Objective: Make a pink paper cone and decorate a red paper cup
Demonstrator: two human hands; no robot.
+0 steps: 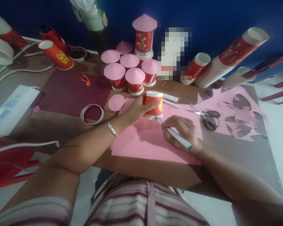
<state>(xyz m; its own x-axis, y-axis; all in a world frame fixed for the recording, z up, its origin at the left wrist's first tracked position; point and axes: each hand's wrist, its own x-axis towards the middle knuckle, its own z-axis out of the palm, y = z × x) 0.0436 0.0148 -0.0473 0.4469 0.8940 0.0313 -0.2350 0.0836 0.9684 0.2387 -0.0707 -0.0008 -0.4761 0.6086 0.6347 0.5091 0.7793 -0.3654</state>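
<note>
My left hand (pixel 137 110) is wrapped round a red paper cup (pixel 152 110) with a white top band, a gold print and blue-green marks along its bottom edge. Between the fingers of my right hand (pixel 180 131) is a white marker pen (pixel 181 140) with a green end; its tip touches or nearly touches the cup's lower rim. Both hands are above pink paper sheets (pixel 132 144). A loose pink paper disc (pixel 116 103) lies left of the cup. Behind it stand several red cups with pink cone roofs (pixel 135 76), one raised on top (pixel 144 34).
Black-handled scissors (pixel 209 119) lie beside cut pink scraps (pixel 235 110) on the right. Two more markers (pixel 171 103) rest behind the cup. A tape roll (pixel 92 114) sits at left on a dark red sheet (pixel 73 91). Tall cup stacks (pixel 233 56) lean at the back right.
</note>
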